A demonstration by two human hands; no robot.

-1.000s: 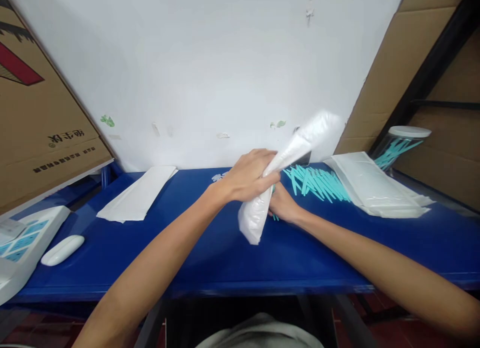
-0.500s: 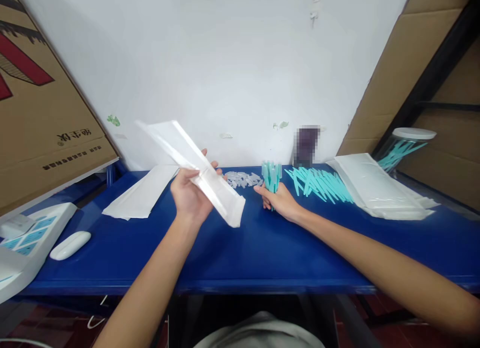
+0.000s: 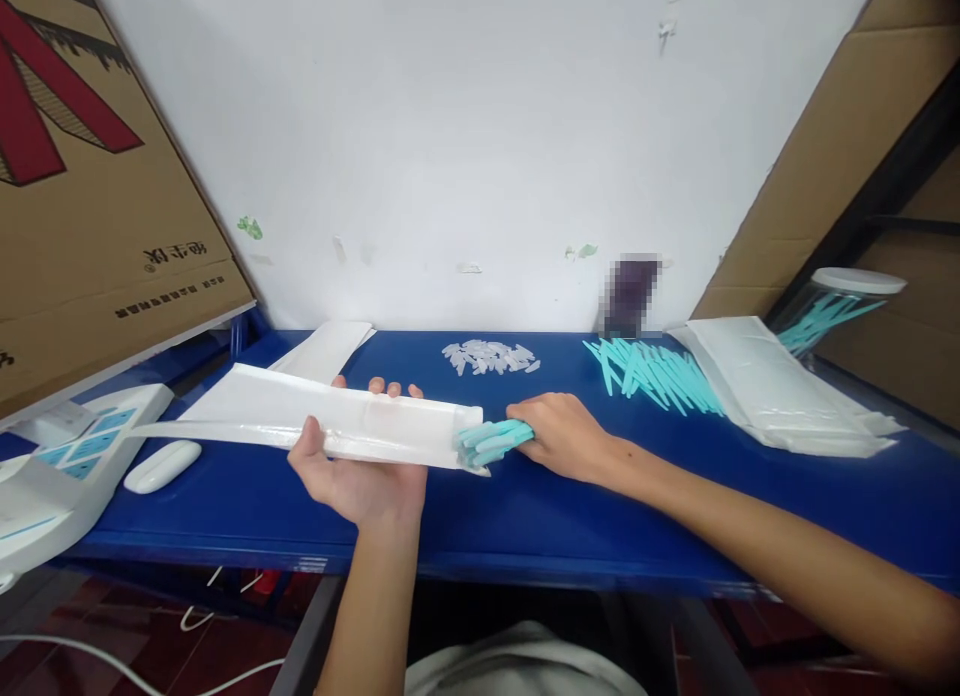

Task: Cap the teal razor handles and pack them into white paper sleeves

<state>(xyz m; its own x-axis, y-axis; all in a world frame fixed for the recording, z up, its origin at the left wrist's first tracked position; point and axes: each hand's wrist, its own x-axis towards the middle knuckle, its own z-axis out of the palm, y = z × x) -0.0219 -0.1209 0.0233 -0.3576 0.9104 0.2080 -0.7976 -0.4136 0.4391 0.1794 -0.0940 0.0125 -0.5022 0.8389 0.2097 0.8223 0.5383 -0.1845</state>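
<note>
My left hand [image 3: 367,471] holds a long white paper bag [image 3: 375,426] from below, thumb on the near side and fingertips showing over the far edge. The bag lies nearly level, its right end open. In my right hand [image 3: 559,431] is a closed grip on a bundle of thin turquoise sticks [image 3: 495,438] with clear-looking tips. Those tips sit at the mouth of the bag, some just inside it. Behind the hands a small pile of translucent white caps [image 3: 491,356] lies on the table. Loose turquoise sticks [image 3: 656,376] are heaped farther right.
The blue table [image 3: 622,536] meets a white wall. White packets [image 3: 787,386] lie at the right, before a clear jar [image 3: 847,306] of sticks. Leftward are flat white bags [image 3: 330,348], a white oval case [image 3: 163,466], a white device [image 3: 97,476] and a cardboard box [image 3: 112,236].
The bag has turned from slanting to nearly level and sits lower. My right hand has tipped the stick bundle from upright to sideways, bringing its tips to the bag's open end.
</note>
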